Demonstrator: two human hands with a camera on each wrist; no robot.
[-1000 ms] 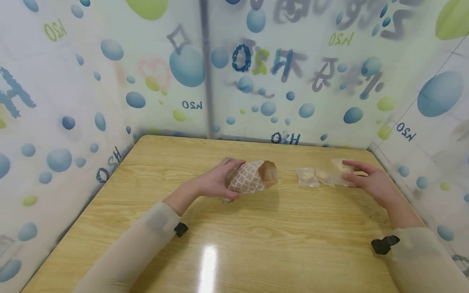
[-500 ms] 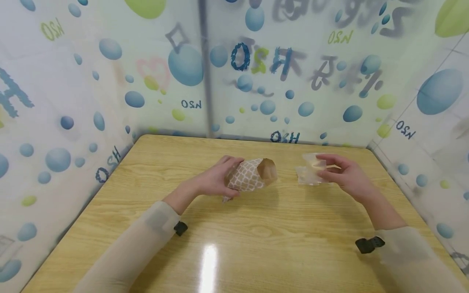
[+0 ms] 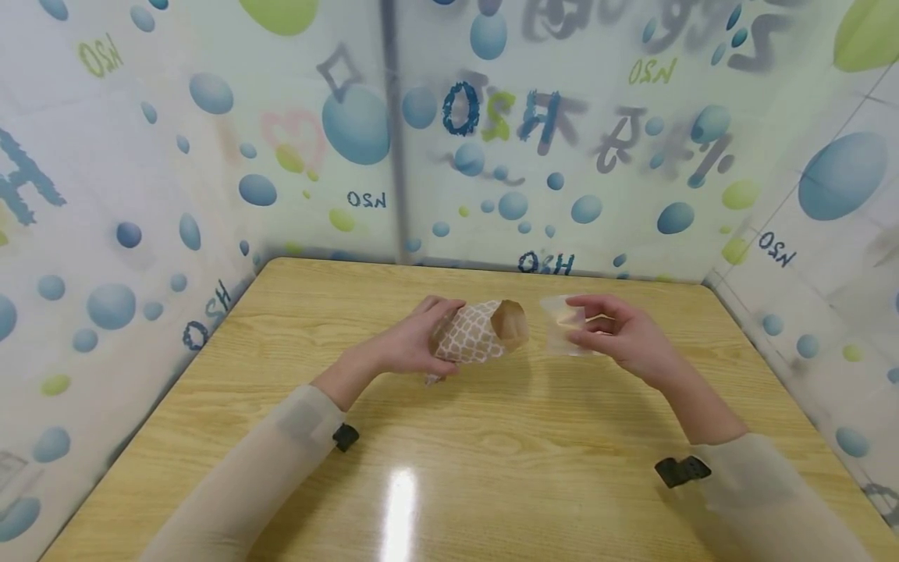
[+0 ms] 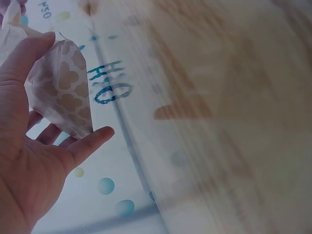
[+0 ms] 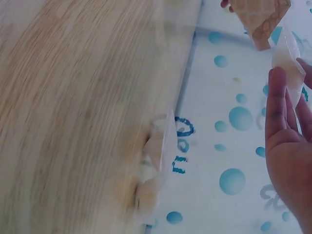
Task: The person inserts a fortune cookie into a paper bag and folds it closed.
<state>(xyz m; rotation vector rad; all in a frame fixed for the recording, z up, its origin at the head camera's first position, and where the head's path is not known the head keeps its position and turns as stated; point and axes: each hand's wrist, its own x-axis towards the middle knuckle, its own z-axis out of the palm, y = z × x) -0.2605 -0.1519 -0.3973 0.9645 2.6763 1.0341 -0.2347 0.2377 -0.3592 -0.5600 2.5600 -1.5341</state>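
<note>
In the head view my left hand (image 3: 421, 339) grips a brown paper bag (image 3: 472, 334) with a white lattice pattern. The bag lies tilted on its side, its mouth gaping toward the right. Thumb and fingers pinch the same bag (image 4: 68, 87) from both sides in the left wrist view. My right hand (image 3: 625, 336) pinches a small clear packet (image 3: 562, 332) with something pale inside, just right of the bag's mouth. In the right wrist view this packet (image 5: 288, 68) stands upright between thumb and fingers, a small gap from the bag.
Two similar packets, one nearer the frame's middle (image 5: 157, 146) and another packet (image 5: 148, 195) below it, lie on the wooden table (image 3: 492, 468) in the right wrist view. Walls with a bubble print (image 3: 513, 207) stand close behind the table and along both sides.
My right hand has carried the clear packet leftward, from the far right past the other packets to near the bag's mouth. The left hand and bag have stayed almost still.
</note>
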